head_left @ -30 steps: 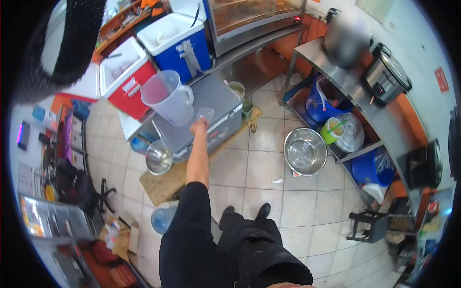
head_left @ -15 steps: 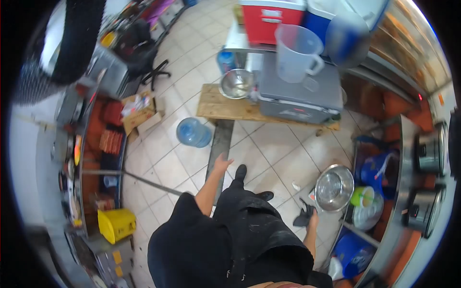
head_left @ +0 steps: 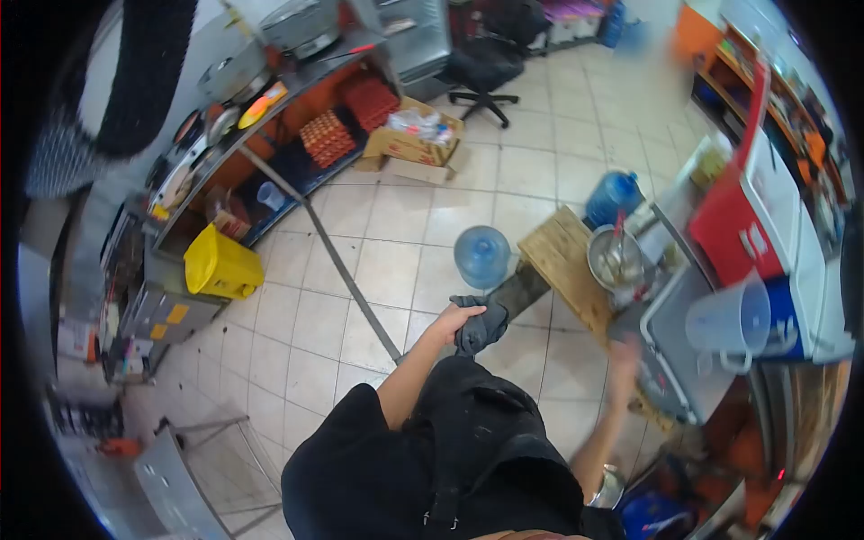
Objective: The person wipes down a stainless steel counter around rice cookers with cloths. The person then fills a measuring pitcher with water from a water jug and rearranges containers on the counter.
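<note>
My left hand is closed around a crumpled dark grey cloth in front of my body. Just beyond it, a clear blue water jug stands on the floor. My right hand reaches out toward the near end of a grey cooler; motion smears its fingers, and whether it touches the cooler I cannot tell. The cooler rests on a low wooden bench. Beside it on the bench sits a metal bowl with utensils inside. A clear plastic measuring jug stands on the cooler lid.
A red cooler is at the right, with a blue bottle behind the bench. At left are a yellow bin, shelves with egg trays and a cardboard box. An office chair stands farther back.
My view has swung to the right. The dark cloth has passed from my right hand to my left, which was empty before. My right hand has moved up and forward to the grey cooler.
</note>
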A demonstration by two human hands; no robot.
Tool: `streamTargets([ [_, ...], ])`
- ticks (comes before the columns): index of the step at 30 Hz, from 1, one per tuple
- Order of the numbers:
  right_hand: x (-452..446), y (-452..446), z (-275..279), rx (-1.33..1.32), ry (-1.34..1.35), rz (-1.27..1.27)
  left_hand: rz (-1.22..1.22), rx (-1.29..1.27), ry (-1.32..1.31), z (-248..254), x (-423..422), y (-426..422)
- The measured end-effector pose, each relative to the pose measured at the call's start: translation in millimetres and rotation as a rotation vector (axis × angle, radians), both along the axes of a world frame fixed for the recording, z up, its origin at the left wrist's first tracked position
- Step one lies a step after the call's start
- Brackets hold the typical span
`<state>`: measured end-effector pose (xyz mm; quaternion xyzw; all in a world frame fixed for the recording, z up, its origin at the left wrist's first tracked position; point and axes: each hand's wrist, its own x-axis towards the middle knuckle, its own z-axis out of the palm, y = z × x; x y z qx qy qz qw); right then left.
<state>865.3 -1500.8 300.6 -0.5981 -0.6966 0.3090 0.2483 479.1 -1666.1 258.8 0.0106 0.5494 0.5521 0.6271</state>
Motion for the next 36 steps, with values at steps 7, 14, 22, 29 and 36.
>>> streamTargets([
  [7,315,238,59,0.572,-0.082,-0.938,-0.206,-0.259,0.529,-11,-66,35],
  [14,277,349,63,0.355,-0.159,-0.769,-0.088,-0.22,0.834,-65,-32,98],
  [22,226,399,88,0.387,-0.199,-0.611,-0.299,-0.122,0.707,-13,-10,142],
  [29,200,386,132,0.44,-0.18,-0.436,-0.508,0.092,0.583,51,34,175],
  [36,121,342,150,0.227,0.064,0.229,-0.881,0.469,0.689,122,92,198],
])
